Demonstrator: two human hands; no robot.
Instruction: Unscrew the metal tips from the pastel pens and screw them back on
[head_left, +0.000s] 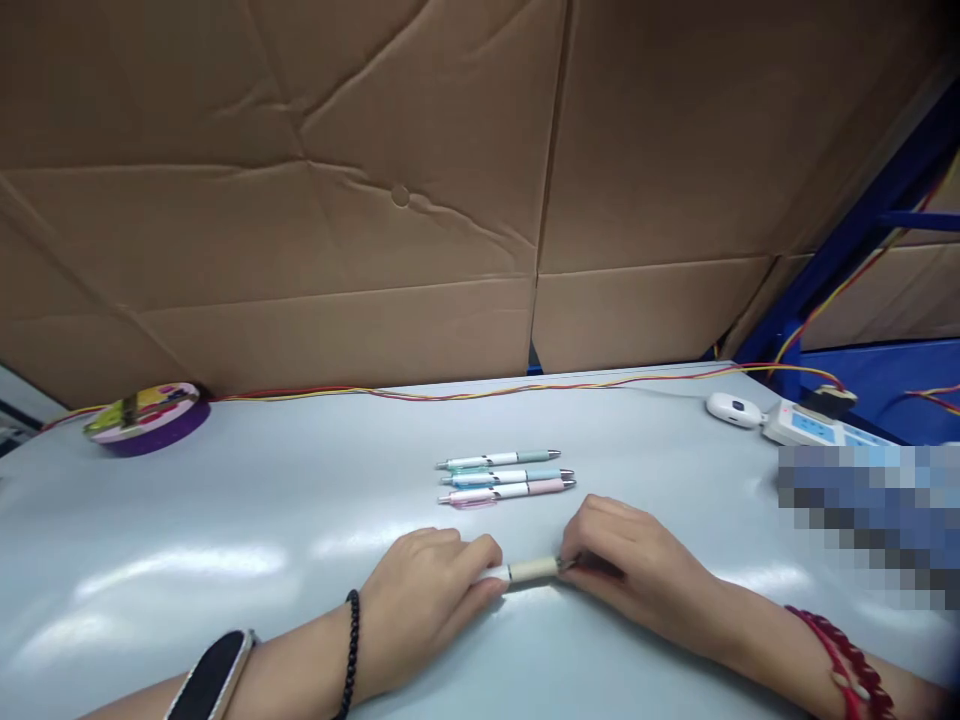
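Observation:
Between my two hands, low over the table, lies a white pen with a cream grip [534, 570]. My left hand [431, 600] is closed around its white barrel, thumb and index finger pinching it. At the other end, my right hand [634, 565] pinches the metal tip; whether the tip is screwed on or apart is hidden by the fingers. Just beyond my hands, three pens lie side by side: a green one [499, 460], a blue one [507, 478] and a pink one [507, 492], all with their tips pointing right.
The white table [300, 480] backs onto a cardboard wall [337, 240]. A purple round tin [150, 418] stands at the back left. Red and yellow wires [450, 396] run along the rear edge to a power strip [814, 428] with a white plug-in device [735, 410]. A blurred patch [874, 520] covers the right side.

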